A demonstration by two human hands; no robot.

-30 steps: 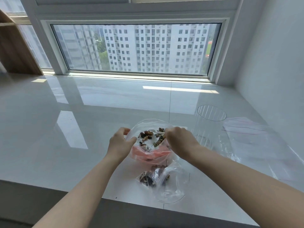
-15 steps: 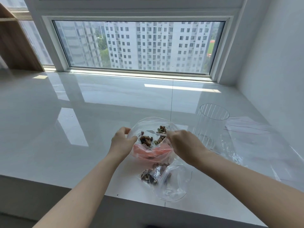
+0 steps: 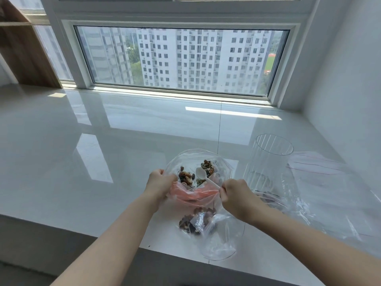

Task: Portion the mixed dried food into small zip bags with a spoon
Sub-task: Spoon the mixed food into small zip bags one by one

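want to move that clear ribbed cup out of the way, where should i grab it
Grip the clear ribbed cup round its upper wall, just below the open rim, coming from the near left side. It stands upright and its far right side is crowded by the large zip bag. The right hand is nearest but holds the spoon.

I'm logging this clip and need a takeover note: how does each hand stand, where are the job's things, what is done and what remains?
Left hand grips the big bag of mixed dried food by its left rim.
Right hand pinches the white spoon, whose bowl looks empty over the food.
Small zip bag lies in front on the white ledge, part filled; seal state unclear.
Clear ribbed cup and spare bags sit to the right.
Left: scoop on, fill and seal bags.
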